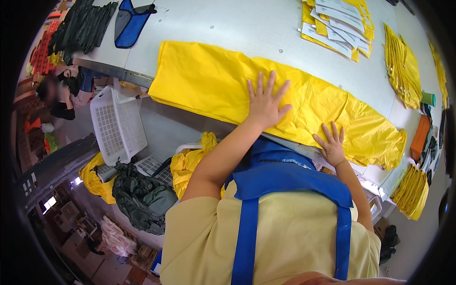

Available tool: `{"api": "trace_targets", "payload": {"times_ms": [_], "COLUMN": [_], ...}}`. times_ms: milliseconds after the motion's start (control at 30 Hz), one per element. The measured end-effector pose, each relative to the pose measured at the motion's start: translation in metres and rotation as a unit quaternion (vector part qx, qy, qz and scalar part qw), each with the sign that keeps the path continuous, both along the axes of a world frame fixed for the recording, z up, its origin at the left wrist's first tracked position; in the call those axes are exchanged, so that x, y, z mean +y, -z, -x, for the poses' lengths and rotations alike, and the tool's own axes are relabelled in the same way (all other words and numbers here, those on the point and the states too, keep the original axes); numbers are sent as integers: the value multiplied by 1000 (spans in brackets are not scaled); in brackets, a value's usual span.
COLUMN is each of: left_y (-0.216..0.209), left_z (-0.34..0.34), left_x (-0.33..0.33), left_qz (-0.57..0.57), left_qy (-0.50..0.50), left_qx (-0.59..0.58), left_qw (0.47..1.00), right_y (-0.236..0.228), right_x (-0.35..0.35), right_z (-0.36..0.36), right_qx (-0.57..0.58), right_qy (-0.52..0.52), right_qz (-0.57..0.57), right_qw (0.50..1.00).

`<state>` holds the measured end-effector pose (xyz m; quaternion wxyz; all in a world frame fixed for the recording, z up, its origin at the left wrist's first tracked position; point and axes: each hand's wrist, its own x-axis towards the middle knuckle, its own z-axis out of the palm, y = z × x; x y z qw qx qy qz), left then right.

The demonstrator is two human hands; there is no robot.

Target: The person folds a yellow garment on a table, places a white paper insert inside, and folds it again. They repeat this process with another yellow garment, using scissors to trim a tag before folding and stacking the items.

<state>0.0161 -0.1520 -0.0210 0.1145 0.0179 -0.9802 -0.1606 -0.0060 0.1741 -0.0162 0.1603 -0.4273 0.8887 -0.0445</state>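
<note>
A long folded piece of yellow fabric (pixel 204 78), which looks like a garment, lies along the near edge of the pale table. My left hand (pixel 267 102) rests flat on its middle with the fingers spread. Further right, my right hand (pixel 331 145) lies on the fabric's near edge, its fingers also apart. Neither hand grips anything. Creases run through the cloth around and to the right of both hands, while its left end is smoother.
Yellow packets with white cards (pixel 337 23) lie at the table's far side, beside a yellow folded stack (pixel 401 66). A blue-and-grey cloth piece (pixel 130 23) and dark green fabric (pixel 83 26) lie far left. Below stands a white basket (pixel 116 126). Another person (pixel 66 92) is at left.
</note>
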Motion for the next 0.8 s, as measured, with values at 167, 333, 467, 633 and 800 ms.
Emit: {"api": "trace_targets", "payload": {"times_ms": [167,333,467,633,800], "left_y": [33,49,46,35,43], "left_z": [-6,-1,-17,21,30], "left_x": [1,-43,-161,-122,-184], "left_qz": [-27,-25,83,16,120], "left_qy": [8,-10,-324,-15,-144], "left_qx": [-95,-106,-196,-225,-208], "left_qw": [995,994,922,974,960], "right_y": [-16,31,34,32,35], "right_x": [-48,-96,-97,-96,-98], "right_z": [21,11,15,15,16], "right_qx": [1,119,119,117,128], "right_qy": [133,203,203,203,195], "right_qz": [158,0,-22,-23,-27], "right_qw": [978,972,972,972,972]}}
